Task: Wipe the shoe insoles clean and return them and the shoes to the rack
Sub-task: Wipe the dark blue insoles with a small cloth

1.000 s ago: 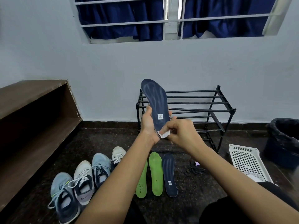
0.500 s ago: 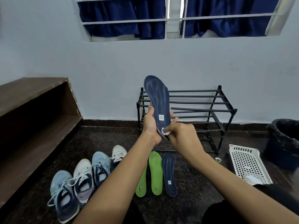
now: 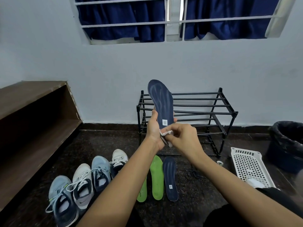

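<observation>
My left hand [image 3: 153, 130] grips a navy insole [image 3: 161, 102] upright by its heel end, toe pointing up, in front of the black shoe rack [image 3: 196, 110]. My right hand [image 3: 182, 138] pinches a small white wipe [image 3: 166, 134] against the heel of that insole. On the dark floor below lie two green insoles [image 3: 156, 177] and another navy insole [image 3: 170, 178]. Several sneakers [image 3: 82, 182] stand in a row at the lower left, partly hidden by my left forearm.
A white perforated tray [image 3: 249, 167] with a white wad in it sits on the floor at right, beside a black lined bin [image 3: 287, 145]. A brown wooden bench shelf [image 3: 32, 115] runs along the left wall. A dark lace lies near the rack.
My right hand has rubbed the wipe around the heel end of the held insole, ending slightly lower. The view has shifted a little; the insole stays upright in my left hand.
</observation>
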Action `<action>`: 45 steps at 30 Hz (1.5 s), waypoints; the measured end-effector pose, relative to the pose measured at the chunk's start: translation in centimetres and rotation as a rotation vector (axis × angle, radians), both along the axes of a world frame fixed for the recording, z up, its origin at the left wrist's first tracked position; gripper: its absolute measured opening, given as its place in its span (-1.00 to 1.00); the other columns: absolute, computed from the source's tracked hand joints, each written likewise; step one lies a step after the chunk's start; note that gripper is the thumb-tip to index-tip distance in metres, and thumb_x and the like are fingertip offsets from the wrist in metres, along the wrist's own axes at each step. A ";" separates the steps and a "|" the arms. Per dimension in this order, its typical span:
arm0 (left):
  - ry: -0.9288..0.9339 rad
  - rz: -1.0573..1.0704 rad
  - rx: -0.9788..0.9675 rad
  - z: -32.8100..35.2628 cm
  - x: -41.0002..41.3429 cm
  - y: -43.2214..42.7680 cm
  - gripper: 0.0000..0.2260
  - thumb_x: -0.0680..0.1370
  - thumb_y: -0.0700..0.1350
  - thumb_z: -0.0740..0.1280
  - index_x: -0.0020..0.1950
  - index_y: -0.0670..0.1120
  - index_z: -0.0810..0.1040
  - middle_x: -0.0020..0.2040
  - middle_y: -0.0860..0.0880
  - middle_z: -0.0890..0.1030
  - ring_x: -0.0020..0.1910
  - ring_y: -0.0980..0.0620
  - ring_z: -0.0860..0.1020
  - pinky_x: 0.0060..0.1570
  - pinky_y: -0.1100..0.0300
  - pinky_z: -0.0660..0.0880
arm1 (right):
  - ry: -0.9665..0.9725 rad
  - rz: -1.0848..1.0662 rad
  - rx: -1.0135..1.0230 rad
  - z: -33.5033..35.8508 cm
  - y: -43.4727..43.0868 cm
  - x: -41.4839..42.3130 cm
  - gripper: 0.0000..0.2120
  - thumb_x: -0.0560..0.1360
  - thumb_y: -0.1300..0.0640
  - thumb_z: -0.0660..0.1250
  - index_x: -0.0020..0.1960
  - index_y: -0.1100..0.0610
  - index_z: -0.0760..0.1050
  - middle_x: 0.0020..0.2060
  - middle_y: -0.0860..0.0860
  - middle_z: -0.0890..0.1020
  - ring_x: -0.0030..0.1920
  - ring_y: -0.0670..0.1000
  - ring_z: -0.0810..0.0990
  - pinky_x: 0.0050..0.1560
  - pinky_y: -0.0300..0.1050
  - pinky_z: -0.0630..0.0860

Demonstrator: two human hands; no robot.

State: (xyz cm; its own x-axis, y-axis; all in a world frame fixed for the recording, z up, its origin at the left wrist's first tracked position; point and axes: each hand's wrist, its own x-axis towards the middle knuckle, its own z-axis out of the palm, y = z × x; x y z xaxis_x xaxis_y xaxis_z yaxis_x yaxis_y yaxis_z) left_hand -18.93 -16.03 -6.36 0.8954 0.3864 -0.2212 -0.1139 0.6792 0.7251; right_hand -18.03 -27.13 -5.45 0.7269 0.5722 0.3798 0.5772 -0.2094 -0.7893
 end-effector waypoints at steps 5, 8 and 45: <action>-0.056 0.011 -0.048 0.5 0.1 0.3 -0.49 0.64 0.22 0.06 -0.03 -0.18 0.56 -0.24 -0.14 0.57 -0.26 -0.04 0.54 -0.34 0.16 0.59 | -0.141 0.047 -0.221 0.2 -0.3 0.7 -0.87 0.43 0.23 0.41 -0.11 0.03 0.68 -0.27 -0.06 0.59 -0.33 -0.20 0.48 -0.31 -0.48 0.32; -0.050 0.035 -0.051 0.4 0.2 0.1 -0.49 0.64 0.22 0.05 -0.01 -0.17 0.56 -0.21 -0.12 0.56 -0.24 -0.02 0.55 -0.30 0.14 0.58 | -0.197 0.007 -0.235 0.0 -0.2 0.7 -0.84 0.41 0.23 0.40 -0.12 0.00 0.68 -0.22 -0.01 0.63 -0.22 -0.09 0.54 -0.26 -0.42 0.32; 0.011 0.068 -0.016 -0.6 0.3 -0.1 -0.44 0.63 0.25 0.03 0.00 -0.19 0.58 -0.30 -0.12 0.62 -0.37 -0.02 0.60 -0.25 0.11 0.56 | 0.018 0.000 -0.017 -1.1 0.2 1.0 -0.80 0.37 0.31 0.43 -0.15 0.02 0.68 -0.36 -0.09 0.64 -0.35 -0.22 0.56 -0.28 -0.47 0.41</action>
State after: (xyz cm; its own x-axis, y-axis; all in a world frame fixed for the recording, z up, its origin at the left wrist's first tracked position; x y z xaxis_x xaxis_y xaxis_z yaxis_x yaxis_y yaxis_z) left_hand -18.61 -16.09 -7.01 0.8646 0.4426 -0.2379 -0.1521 0.6818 0.7155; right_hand -17.01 -26.91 -6.51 0.7335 0.5787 0.3566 0.5628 -0.2227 -0.7960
